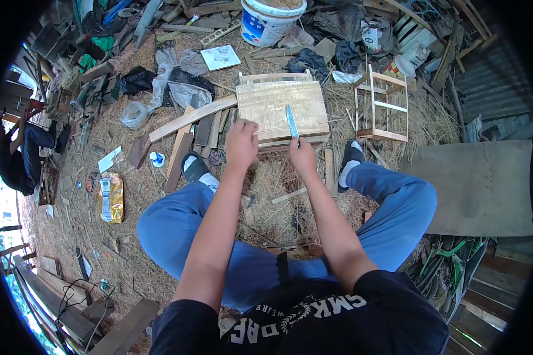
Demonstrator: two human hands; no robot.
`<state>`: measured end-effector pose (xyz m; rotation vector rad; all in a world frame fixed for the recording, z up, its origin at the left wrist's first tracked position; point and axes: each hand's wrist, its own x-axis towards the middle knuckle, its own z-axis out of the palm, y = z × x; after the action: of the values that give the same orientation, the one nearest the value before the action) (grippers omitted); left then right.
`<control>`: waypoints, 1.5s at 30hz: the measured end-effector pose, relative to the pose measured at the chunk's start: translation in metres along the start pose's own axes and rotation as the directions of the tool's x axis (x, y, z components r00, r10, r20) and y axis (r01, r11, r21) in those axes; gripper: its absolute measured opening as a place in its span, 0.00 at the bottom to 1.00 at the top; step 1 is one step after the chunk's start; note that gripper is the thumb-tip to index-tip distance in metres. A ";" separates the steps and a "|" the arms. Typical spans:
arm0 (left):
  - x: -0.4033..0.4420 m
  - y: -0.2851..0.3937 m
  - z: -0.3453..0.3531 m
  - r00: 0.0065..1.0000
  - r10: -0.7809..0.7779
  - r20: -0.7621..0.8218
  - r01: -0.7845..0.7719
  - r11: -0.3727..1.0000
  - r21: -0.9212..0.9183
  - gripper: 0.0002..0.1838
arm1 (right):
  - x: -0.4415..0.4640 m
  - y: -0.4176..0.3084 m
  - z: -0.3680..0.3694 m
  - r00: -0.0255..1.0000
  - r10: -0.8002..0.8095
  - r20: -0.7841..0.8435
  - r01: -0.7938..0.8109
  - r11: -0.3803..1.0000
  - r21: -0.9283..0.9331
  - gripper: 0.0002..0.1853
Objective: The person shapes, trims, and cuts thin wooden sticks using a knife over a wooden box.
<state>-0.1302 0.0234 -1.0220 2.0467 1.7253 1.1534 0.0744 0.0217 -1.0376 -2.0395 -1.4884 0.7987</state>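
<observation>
A low wooden stool with a pale flat top [278, 106] stands between my feet. My right hand [303, 157] is closed around the handle of a knife [292, 123]. The blade points away from me and lies over the near part of the stool top. At the near left corner of the top is my left hand [241, 144], its fingers curled together against the edge. What those fingers hold, if anything, is too small to make out. A thin line, perhaps a narrow strip, runs along the near edge under the blade.
A small wooden frame [382, 106] stands to the right. Wood strips [192, 118] lie left of the stool. Behind is a bucket [272, 23]; a gold packet [112, 198] and a bottle [157, 158] lie left. Another person [26, 148] sits at the far left.
</observation>
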 end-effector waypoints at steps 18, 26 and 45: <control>-0.016 -0.046 0.023 0.609 -0.745 0.271 0.740 0.411 -0.532 0.31 | 0.006 0.002 -0.012 1.000 0.008 0.014 -0.008 1.000 -0.001 0.23; -0.017 -0.046 0.026 0.646 -0.744 0.170 0.736 0.548 -0.397 0.28 | -0.011 -0.007 0.036 0.992 -0.018 -0.121 0.029 0.996 0.085 0.21; -0.024 -0.051 0.033 0.568 -0.813 0.128 0.793 0.499 -0.349 0.49 | -0.007 0.004 0.020 0.988 0.071 -0.140 -0.060 0.995 0.080 0.23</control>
<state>-0.1448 0.0258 -1.0857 0.7579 1.9317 1.0559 0.0614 0.0151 -1.0531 -2.0527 -1.3005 0.7072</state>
